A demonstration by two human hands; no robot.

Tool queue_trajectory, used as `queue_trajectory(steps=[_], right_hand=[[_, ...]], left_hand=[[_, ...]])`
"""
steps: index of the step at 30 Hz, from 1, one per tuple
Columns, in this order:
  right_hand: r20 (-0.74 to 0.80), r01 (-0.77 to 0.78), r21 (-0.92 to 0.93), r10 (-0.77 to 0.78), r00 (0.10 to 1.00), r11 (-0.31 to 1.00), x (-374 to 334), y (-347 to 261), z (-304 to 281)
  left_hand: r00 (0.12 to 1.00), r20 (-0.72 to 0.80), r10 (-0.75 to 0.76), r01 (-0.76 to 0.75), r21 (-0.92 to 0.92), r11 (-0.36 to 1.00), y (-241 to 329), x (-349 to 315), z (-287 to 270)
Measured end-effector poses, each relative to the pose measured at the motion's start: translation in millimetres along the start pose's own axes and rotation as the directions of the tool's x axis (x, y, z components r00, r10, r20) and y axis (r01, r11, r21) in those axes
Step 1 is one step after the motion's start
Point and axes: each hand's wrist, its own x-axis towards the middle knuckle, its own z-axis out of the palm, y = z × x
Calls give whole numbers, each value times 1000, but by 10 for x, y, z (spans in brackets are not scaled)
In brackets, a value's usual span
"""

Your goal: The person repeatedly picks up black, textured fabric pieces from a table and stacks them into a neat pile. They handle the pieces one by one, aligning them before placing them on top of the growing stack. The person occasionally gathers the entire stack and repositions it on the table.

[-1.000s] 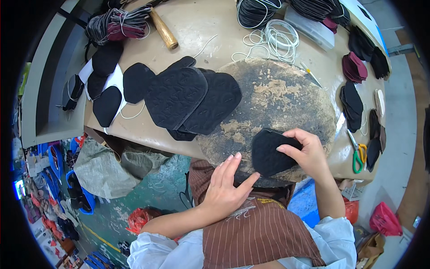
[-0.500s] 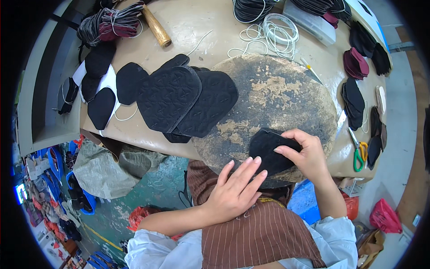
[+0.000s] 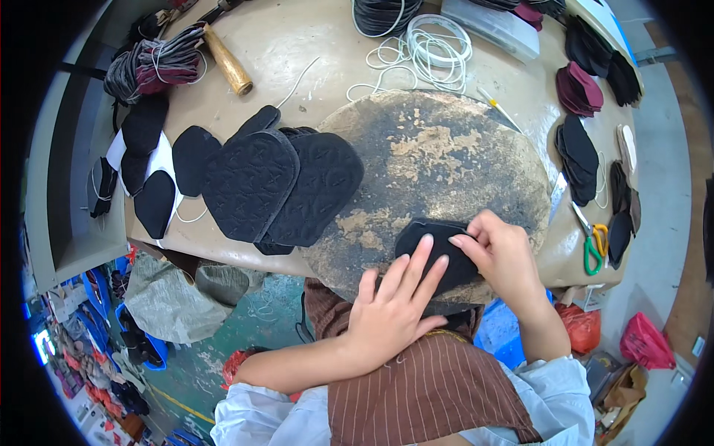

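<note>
A black rounded fabric piece (image 3: 451,280), with another layer seeming to lie beneath it, rests on the near part of a worn round board (image 3: 461,178). My right hand (image 3: 509,260) pinches its right edge between thumb and fingers. Flat across its left part lie the spread fingers of my left hand (image 3: 390,316), pressing from above and covering some of it. To the left, partly over the board's edge, sits a pile of black quilted pads (image 3: 253,182) stitched with a pattern.
Green-and-orange-handled scissors (image 3: 591,249) lie at the right beside stacked black pieces (image 3: 576,156). A white cord coil (image 3: 439,44) and a yellow-and-white pen-like tool (image 3: 497,108) are beyond the board. A wooden handle (image 3: 227,61) and a tied bundle (image 3: 152,65) occupy the far left.
My left hand's fingers have slid further up over the black fabric piece. My right hand keeps its pinch at the edge. The whole view has shifted slightly.
</note>
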Motion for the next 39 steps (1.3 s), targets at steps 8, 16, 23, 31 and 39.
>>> queue_trajectory(steps=[8, 16, 23, 31, 39], right_hand=[[-227, 496, 241, -449, 865, 834, -267, 118, -40], [-735, -160, -382, -194, 650, 910, 575, 1463, -1221], [-600, -364, -341, 98, 794, 867, 788, 1864, -1447], [-742, -343, -406, -86, 665, 847, 774, 1584, -1205], [-828, 0, -204, -172, 533, 979, 415, 1226, -1238]], left_hand=[[943, -235, -237, -77, -844, 531, -169, 183, -198], [584, -492, -646, -150, -847, 509, -877, 173, -1111], [758, -285, -587, -216, -958, 186, -801, 279, -1015], [854, -154, -497, -186, -982, -16, -570, 387, -903], [700, -601, -386, 357, -175, 918, -1241, 250, -1125]])
